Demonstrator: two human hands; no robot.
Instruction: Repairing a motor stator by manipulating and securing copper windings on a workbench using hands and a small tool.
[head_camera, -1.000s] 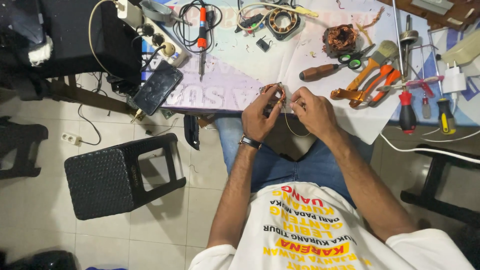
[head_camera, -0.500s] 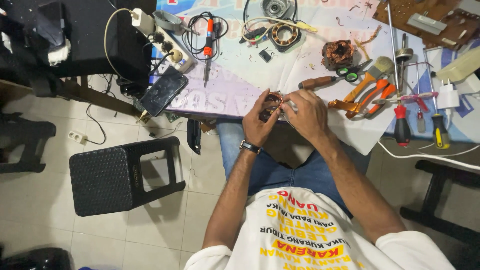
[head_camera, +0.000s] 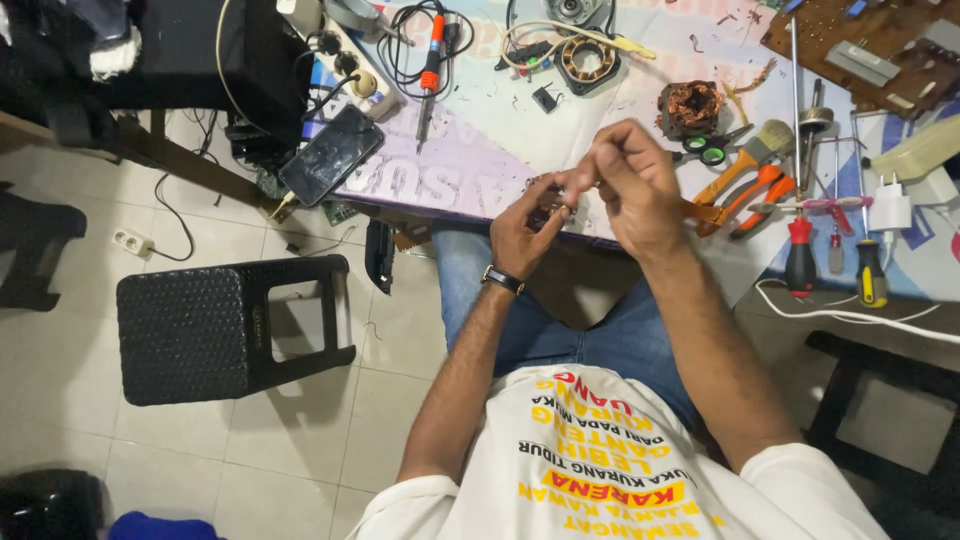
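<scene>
While both hands meet over near worktop (head_camera: 470, 150) edge, left hand (head_camera: 525, 228) cups small dark coil part (head_camera: 545, 212) — fingers closed round it. Right hand (head_camera: 625, 180) just right, slightly higher, fingertips pinched, seemingly on fine wire — too small to tell.
</scene>
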